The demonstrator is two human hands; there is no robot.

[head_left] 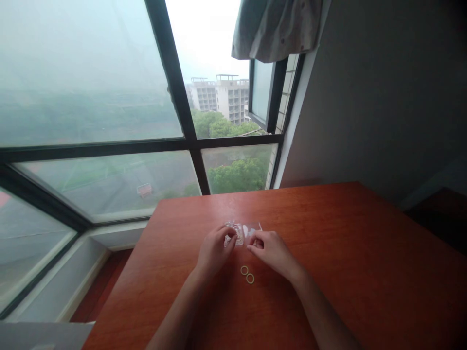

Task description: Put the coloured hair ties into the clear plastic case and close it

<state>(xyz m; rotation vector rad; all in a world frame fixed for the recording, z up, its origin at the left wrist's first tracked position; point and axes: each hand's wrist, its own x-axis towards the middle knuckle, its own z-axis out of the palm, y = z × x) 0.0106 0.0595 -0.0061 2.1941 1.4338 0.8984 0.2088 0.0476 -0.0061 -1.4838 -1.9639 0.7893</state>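
Observation:
A small clear plastic box [239,239] lies on the table with its clear lid [251,227] folded out to the right. Several pale rings appear inside the box, partly covered by my fingers. My left hand [218,245] is over the box's left side, thumb and fingertips curled together at the rings; what they pinch is too small to make out. By the lid's front edge, my right hand [270,249] has its fingers curled against the thumb, hiding anything between them. Two pale yellow-green rings, a nearer ring [250,283] and a farther ring [241,270], lie almost touching in front of the box.
The reddish-brown wooden table [346,233] extends around both arms. Beyond its far edge is a dark-framed window [193,144], with an open pane [262,92] and a hanging curtain [277,29]. A grey wall [365,107] stands on the right.

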